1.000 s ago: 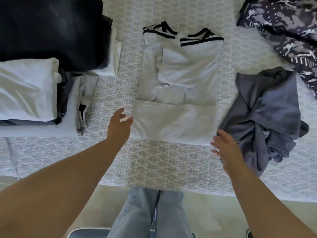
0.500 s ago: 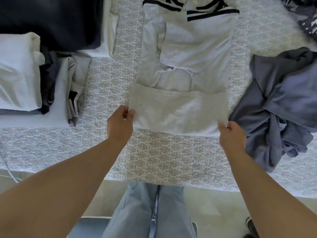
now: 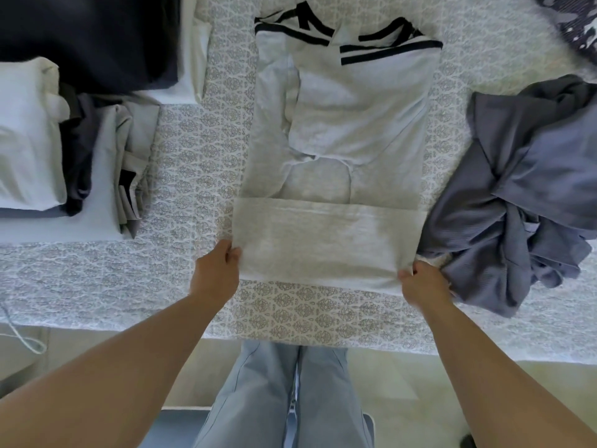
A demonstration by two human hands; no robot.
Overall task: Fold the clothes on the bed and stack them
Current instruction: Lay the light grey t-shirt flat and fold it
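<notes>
A light grey shirt with black-striped trim (image 3: 336, 163) lies flat in the middle of the bed, sleeves folded in and its bottom hem turned up in a band. My left hand (image 3: 214, 274) pinches the near left corner of that band. My right hand (image 3: 421, 282) pinches the near right corner. A stack of folded clothes (image 3: 48, 150), white, dark and pale blue, sits at the left. A crumpled blue-grey garment (image 3: 523, 189) lies at the right, touching the shirt's right edge.
The bed has a white patterned cover (image 3: 193, 150); its near edge (image 3: 323, 344) runs just in front of my legs. A large dark folded garment (image 3: 87, 37) lies at the back left. A dark patterned fabric (image 3: 578, 24) shows at the back right corner.
Both hands moved in from beside the shirt and took hold of the near corners of its folded bottom band. The view shifted slightly forward over the bed.
</notes>
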